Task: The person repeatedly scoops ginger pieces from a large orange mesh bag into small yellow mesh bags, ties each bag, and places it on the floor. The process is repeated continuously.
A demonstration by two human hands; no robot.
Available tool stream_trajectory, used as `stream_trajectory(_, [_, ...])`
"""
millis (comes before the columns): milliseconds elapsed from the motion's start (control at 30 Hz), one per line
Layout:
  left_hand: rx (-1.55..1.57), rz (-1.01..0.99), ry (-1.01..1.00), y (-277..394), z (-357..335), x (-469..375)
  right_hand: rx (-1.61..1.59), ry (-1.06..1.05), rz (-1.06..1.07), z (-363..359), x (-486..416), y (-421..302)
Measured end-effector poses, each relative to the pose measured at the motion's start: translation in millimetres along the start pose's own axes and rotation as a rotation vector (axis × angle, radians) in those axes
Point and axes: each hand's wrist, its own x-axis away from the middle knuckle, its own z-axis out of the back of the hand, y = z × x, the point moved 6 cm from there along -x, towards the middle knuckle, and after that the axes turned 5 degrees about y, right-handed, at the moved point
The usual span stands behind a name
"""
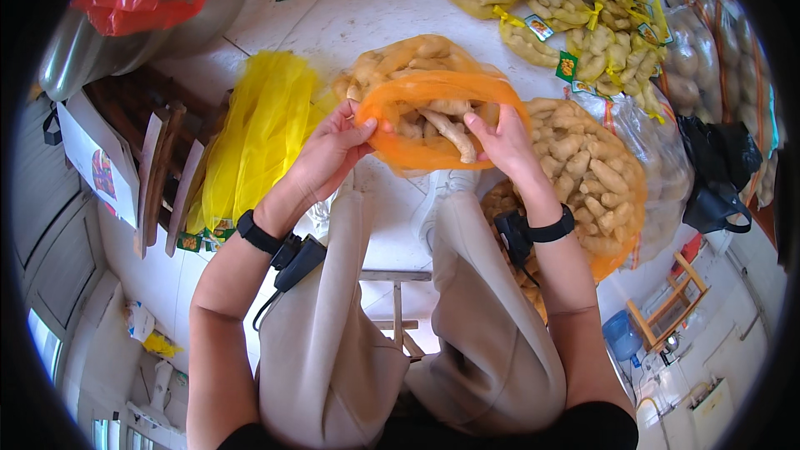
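Note:
An orange mesh bag (400, 159) of ginger roots sits before me on the floor, its mouth spread wide towards me. My left hand (340, 144) pinches the left side of the rim between thumb and fingers. At the opposite side, my right hand (503, 137) grips the rim, thumb inside the mouth. One long, pale ginger root (447, 131) lies across the opening, its lower end close to my right fingertips; whether they touch it I cannot tell. More roots show through the mesh behind the rim.
Yellow mesh bags (256, 131) drape over a wooden stool (153, 181) at left. A large orange sack of ginger (594, 175) stands by my right arm. Filled, tied yellow bags (575, 19) are heaped at far right, near clear sacks (706, 50) and a black bag (719, 162).

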Motion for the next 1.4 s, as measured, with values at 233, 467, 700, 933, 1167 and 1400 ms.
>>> stream_trajectory(233, [-0.257, -0.084, 0.138, -9, -13, -20, 0.849, -0.118, 0.075, -2, -3, -7])
stream_trajectory(467, [-0.136, -0.113, 0.177, 15, -19, -35, 0.209, -0.286, -0.3, 43, -27, -13])
stream_trajectory(700, [-0.569, -0.221, 0.287, 24, -22, -56, 1.123, 0.534, 0.32, 105, -137, 21])
stream_trajectory(933, [-0.665, -0.364, 0.258, 22, -16, -51, 1.118, 0.302, 0.067, 96, -150, 45])
stream_trajectory(1167, [-0.72, -0.528, 0.305, 70, -14, -39, 0.522, 0.364, 0.396, 80, -90, -34])
stream_trajectory(1400, [-0.225, -0.708, 0.124, 126, -58, -11, 0.061, 0.198, 0.795, -17, -13, -151])
